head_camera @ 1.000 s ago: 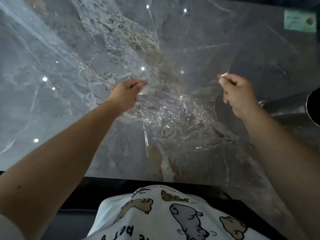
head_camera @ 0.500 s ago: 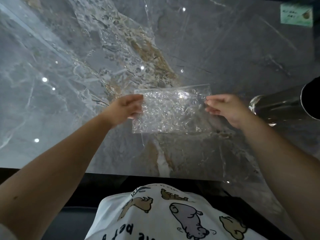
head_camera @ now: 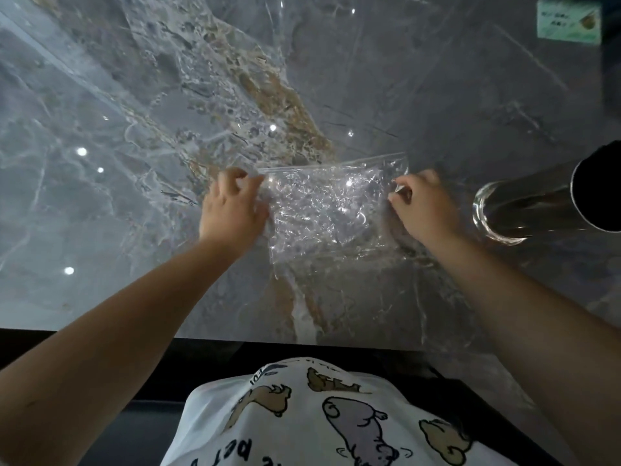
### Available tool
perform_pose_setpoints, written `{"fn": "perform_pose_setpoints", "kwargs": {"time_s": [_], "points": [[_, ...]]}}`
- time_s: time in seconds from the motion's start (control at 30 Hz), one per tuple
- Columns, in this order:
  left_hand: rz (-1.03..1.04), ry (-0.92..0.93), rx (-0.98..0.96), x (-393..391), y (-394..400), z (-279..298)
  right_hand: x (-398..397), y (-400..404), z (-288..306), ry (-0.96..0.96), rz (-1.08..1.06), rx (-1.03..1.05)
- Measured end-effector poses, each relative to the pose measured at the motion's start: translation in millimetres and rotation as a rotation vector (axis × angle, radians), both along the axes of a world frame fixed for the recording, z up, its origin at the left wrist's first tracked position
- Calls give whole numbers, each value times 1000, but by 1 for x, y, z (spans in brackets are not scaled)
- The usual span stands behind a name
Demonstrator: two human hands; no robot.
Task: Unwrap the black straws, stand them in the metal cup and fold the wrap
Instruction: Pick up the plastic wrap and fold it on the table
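The clear, crinkled plastic wrap [head_camera: 331,210] lies folded into a rectangle on the grey marble table [head_camera: 134,196]. My left hand [head_camera: 232,210] pinches its left edge near the top corner. My right hand [head_camera: 421,206] pinches its right edge. The shiny metal cup [head_camera: 524,206] stands just right of my right hand; its dark mouth faces the camera. I cannot make out the black straws inside that dark opening.
A small green and white card [head_camera: 568,23] lies at the table's far right corner. The table's near edge [head_camera: 235,338] runs across in front of my white printed shirt [head_camera: 322,418]. Ceiling lights reflect as bright spots on the glossy top.
The wide sheet held up a second ago has been folded over into a small rectangle. Both hands have lowered it onto the table and now press its side edges.
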State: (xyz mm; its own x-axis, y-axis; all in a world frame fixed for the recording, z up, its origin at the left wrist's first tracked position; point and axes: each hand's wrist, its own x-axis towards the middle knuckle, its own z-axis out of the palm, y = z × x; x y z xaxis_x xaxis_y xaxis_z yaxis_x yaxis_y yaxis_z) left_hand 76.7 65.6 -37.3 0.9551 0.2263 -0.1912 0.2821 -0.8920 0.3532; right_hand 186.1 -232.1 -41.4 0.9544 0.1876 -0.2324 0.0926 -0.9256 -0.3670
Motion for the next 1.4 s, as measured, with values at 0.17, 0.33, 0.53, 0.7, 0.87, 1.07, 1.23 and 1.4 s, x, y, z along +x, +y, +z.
{"fn": "perform_pose_setpoints", "kwargs": {"time_s": [0.17,0.33,0.53,0.7,0.87,1.07,1.23,1.4], "points": [[-359,36,167,15,-47,-13,-1,21,1,-222,330,-122],[-449,159,303,22,-72,-45,1,31,-29,-45,592,-330],[-397,141,277,21,-70,-58,11,20,-45,-10,619,-341],[-394,147,262,22,-71,-56,27,18,-29,5,520,-137],[-466,141,263,28,-63,-55,79,13,-4,49,495,-271],[-678,111,391,55,-37,-36,70,-11,19,423,280,-98],[-608,100,280,36,-38,-9,8,-41,20,734,-242,446],[-635,190,43,-42,-98,-3,-66,-43,7,894,-766,869]]}}
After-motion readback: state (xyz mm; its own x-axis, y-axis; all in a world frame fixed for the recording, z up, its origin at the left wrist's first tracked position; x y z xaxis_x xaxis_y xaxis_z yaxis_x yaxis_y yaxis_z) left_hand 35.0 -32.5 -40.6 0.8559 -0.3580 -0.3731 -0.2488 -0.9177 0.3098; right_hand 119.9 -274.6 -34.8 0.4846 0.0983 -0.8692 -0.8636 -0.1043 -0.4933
